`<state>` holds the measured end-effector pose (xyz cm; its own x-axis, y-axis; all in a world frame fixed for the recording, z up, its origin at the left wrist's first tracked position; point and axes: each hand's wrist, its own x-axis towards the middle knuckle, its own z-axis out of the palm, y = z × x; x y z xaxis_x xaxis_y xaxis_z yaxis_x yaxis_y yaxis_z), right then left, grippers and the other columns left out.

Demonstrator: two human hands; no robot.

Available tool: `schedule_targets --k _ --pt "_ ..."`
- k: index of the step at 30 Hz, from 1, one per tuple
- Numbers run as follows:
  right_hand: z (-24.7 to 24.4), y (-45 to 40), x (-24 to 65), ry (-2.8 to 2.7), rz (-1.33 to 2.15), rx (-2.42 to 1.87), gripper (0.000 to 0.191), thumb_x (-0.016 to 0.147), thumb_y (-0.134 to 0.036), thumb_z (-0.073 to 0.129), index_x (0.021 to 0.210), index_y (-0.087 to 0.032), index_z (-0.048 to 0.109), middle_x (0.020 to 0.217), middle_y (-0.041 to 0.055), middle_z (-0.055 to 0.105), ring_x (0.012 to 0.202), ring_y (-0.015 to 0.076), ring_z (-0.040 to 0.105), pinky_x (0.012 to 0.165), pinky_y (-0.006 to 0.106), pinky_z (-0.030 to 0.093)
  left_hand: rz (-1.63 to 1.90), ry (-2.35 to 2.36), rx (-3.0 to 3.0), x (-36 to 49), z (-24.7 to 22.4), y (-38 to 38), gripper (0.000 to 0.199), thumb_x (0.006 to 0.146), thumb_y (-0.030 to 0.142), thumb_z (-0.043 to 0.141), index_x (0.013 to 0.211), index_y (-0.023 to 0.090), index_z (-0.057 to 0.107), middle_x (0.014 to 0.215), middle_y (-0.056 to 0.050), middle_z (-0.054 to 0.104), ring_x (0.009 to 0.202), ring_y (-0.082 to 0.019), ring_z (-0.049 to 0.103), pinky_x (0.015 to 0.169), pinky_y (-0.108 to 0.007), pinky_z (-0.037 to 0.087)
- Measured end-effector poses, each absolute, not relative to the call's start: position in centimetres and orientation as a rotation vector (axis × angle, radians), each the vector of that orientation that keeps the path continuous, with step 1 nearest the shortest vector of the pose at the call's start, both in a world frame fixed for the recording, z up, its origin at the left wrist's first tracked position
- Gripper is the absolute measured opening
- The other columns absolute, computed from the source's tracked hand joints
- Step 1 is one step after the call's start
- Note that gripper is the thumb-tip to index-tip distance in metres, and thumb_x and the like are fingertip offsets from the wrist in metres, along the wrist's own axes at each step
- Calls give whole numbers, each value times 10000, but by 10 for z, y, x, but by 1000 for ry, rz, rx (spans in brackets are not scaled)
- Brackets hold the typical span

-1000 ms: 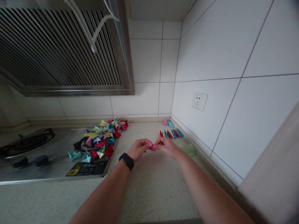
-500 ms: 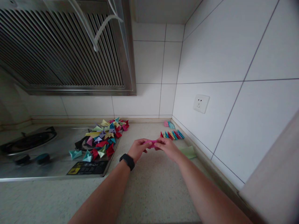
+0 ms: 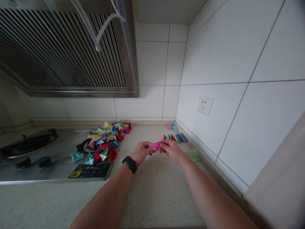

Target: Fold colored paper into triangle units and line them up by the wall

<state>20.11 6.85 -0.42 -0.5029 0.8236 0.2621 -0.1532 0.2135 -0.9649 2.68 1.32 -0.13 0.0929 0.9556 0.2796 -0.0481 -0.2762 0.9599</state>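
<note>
Just below the centre of the frame, your left hand (image 3: 142,152) and right hand (image 3: 173,151) pinch a small pink paper (image 3: 156,146) between them, each grip closed on one end; whether it touches the worktop (image 3: 162,190) you cannot tell from this view. Thin as it looks, it could tear or crumple if your hands pull unevenly, and because your fingers cover both ends, a crease could slip off line without you noticing. Right of centre, a green sheet (image 3: 193,155) lies partly hidden by your right arm, so a careless shift of that arm might drag or crease it. Just beyond your right hand, a row of folded pieces (image 3: 175,137) stands close enough for your knuckles to knock it out of order. Toward the left, a loose heap of folded papers (image 3: 102,143) lies on and around the right burner of the cooktop (image 3: 59,168); a wide sweep of your left arm could scatter it. No flame shows, but accidentally turning a knob (image 3: 44,161) could, in your case, set paper alight.
</note>
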Motion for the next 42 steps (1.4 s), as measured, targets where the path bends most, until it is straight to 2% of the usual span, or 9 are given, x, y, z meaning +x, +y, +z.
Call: schedule_targets --k 3,11,17,21,27,42 --pt "-2 67 201 -1647 1396 -647 287 720 -403 682 827 -140 639 744 28 615 650 124 557 636 257 457 1367 966 1424 28 0 12 328 664 429 734 694 113 652 620 -22 592 558 -93 496 556 -211 413" --pt "4 74 207 -1841 1005 -826 286 773 -430 592 809 -151 644 688 9 615 609 132 560 605 252 428 1358 1068 1285 25 -4 18 371 697 473 681 792 115 695 710 -68 642 639 -134 565 546 -224 428" --pt "3 75 209 -1790 1022 -855 341 793 -476 548 861 -153 635 682 15 603 600 137 555 575 243 422 1364 1065 1262 23 -3 16 357 706 467 674 784 119 685 773 -88 665 669 -136 568 543 -214 426" --pt "0 76 208 -1824 945 -878 321 823 -451 505 863 -157 626 605 -8 555 541 130 523 522 232 388 1359 1017 1249 25 -3 13 356 716 470 669 810 127 662 830 -94 678 660 -126 567 511 -198 403" --pt "-4 81 207 -1819 888 -913 273 830 -420 500 853 -175 616 590 -24 532 501 125 503 502 235 380 1331 1009 1256 26 0 12 373 721 480 661 802 116 661 889 -122 687 650 -118 564 506 -193 392" --pt "0 81 209 -1911 750 -979 276 850 -412 481 774 -173 598 497 -40 477 464 119 456 483 222 337 1360 1168 1383 18 -12 23 389 757 505 595 806 123 641 828 -94 684 607 -116 562 469 -191 366"
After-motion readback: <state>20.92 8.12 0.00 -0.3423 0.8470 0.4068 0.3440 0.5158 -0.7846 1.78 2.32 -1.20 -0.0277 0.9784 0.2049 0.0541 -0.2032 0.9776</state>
